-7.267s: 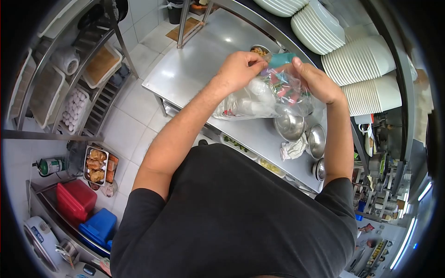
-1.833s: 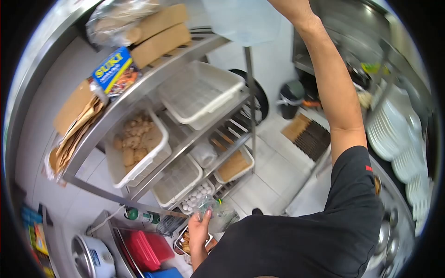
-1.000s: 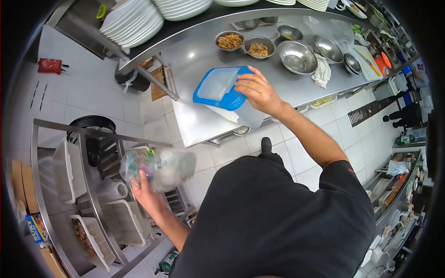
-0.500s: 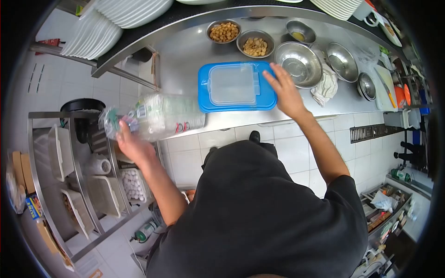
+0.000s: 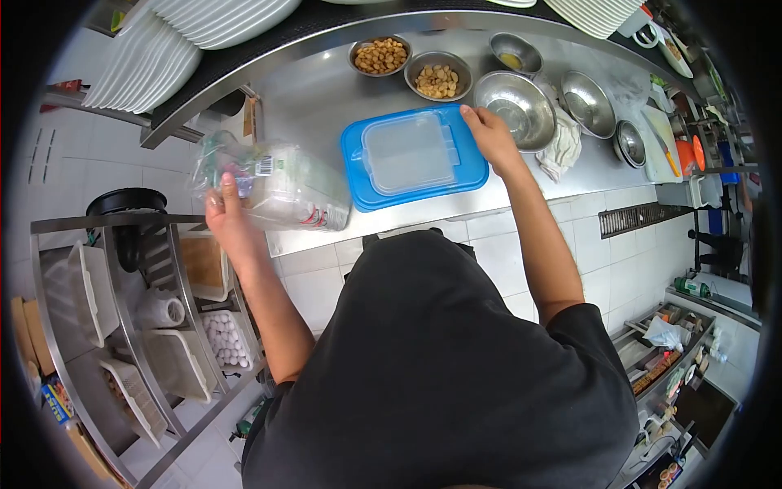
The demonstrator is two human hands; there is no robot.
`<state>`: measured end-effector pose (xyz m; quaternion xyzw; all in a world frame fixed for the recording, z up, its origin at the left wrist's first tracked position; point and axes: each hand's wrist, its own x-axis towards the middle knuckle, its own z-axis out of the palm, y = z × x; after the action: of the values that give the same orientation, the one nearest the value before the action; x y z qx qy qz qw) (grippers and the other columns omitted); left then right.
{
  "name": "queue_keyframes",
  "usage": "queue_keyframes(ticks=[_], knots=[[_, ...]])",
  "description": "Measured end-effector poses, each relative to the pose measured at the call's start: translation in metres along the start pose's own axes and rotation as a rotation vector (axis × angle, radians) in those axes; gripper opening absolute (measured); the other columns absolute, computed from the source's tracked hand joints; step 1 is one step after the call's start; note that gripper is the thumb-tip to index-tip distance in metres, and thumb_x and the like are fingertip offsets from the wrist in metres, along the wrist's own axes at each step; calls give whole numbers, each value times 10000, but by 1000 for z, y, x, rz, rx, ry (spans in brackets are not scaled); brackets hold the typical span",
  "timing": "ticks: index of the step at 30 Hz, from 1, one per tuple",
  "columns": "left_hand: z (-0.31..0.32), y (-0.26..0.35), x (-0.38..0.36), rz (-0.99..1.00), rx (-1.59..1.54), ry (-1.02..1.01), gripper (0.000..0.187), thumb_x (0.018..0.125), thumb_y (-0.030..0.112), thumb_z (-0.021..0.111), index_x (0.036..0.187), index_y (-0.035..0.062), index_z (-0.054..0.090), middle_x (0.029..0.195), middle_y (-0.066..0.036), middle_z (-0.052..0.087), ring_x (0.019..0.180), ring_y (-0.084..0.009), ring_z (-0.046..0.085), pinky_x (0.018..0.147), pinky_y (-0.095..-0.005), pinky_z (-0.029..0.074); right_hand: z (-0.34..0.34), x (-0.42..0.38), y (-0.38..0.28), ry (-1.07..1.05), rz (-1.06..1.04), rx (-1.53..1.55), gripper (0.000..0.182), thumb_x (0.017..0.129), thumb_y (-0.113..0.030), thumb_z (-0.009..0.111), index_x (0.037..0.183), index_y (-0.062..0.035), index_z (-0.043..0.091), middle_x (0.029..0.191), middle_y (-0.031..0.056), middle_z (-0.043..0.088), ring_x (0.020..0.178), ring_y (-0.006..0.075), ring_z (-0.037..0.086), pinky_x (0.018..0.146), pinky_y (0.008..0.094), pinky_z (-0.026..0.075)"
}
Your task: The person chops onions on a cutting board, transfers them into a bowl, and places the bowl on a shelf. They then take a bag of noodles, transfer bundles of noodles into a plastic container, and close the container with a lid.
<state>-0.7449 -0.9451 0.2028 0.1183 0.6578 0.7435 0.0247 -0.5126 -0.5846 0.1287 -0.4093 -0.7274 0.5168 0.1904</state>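
My left hand (image 5: pixel 228 218) is closed on the bunched end of a clear plastic bag (image 5: pixel 297 183) with a barcode, green and red print and pale contents I cannot make out. The bag lies tilted at the left end of the steel counter, its right end close to a rectangular container with a blue lid (image 5: pixel 464 155). A translucent panel (image 5: pixel 407 152) covers the lid's middle. My right hand (image 5: pixel 493 138) grips the far right corner of this lid, thumb on top and fingers partly hidden.
Behind stand two metal bowls of brown pieces (image 5: pixel 380 55) (image 5: pixel 437 80). To the right are a large steel bowl (image 5: pixel 515 110), a white cloth (image 5: pixel 560 153), more bowls (image 5: pixel 588 103) and a cutting board with a knife (image 5: pixel 664 143). Stacked plates (image 5: pixel 147 69) sit on the shelf above; a rack (image 5: pixel 122 326) holds bins at left.
My right hand has closed from spread fingers onto the lid's corner, and the lid has turned slightly. At the left, the bag has tilted, its bunched end higher. The view has shifted a little.
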Motion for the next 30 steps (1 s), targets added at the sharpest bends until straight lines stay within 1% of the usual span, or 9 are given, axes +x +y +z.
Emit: queue_keyframes(ticks=[5,8,12,16,19,22,25,28,30], knots=[[6,-1,5,11,-3,-37,235,1055,257,694,1041,25,666,1012,-17,684,894,-69,582,831,-247,477,22,17,-8,244,-207,-517,507,1008,-469,658,1019,33,727,1002,245,729,925,399,708,833,464,555],[5,6,5,-8,18,-45,235,1047,260,708,992,33,678,941,24,648,857,-47,528,793,-219,430,29,11,-21,283,-274,-609,510,989,-480,678,983,27,727,1007,246,727,945,420,702,821,497,549],[-6,-12,18,2,15,-10,252,1031,259,728,971,24,662,902,42,608,822,-42,485,748,-216,409,38,13,-31,270,-390,-709,420,987,-424,703,983,-6,739,968,195,718,921,389,697,798,481,549],[5,-3,24,30,19,13,281,1015,265,746,952,9,650,884,35,616,814,-56,495,744,-238,439,56,37,-44,115,-578,-643,293,969,-329,735,1005,-38,738,996,163,709,972,364,688,809,465,551],[16,1,25,75,19,-36,317,998,296,769,950,0,667,858,16,631,795,-67,510,716,-262,463,77,48,-73,207,-876,-835,244,940,-284,754,1029,-58,734,1041,145,713,1011,342,678,837,441,551],[19,-4,28,69,102,-70,338,993,310,776,934,-3,662,841,3,626,783,-70,508,701,-262,459,84,32,-111,70,-1072,-777,246,897,-238,777,1085,-87,733,1079,134,719,1028,336,666,879,425,547],[14,-13,29,57,134,-50,344,997,311,772,920,-2,651,833,7,616,779,-64,497,703,-252,451,63,-29,-130,-269,-1125,-753,331,851,-213,805,1159,-120,729,1169,121,708,1089,328,653,956,451,524],[15,-7,29,45,72,-20,357,996,313,775,881,11,622,823,24,585,774,-57,474,696,-238,431,52,-86,-113,-541,-1061,-764,526,785,-177,850,1286,-160,690,1395,100,618,1313,333,574,1103,538,439],[14,-10,32,39,52,-22,357,997,310,776,872,14,619,828,32,581,776,-53,473,698,-232,427,54,-109,-93,-554,-1024,-844,614,756,-189,867,1337,-184,667,1421,102,603,1353,335,548,1162,563,402]])
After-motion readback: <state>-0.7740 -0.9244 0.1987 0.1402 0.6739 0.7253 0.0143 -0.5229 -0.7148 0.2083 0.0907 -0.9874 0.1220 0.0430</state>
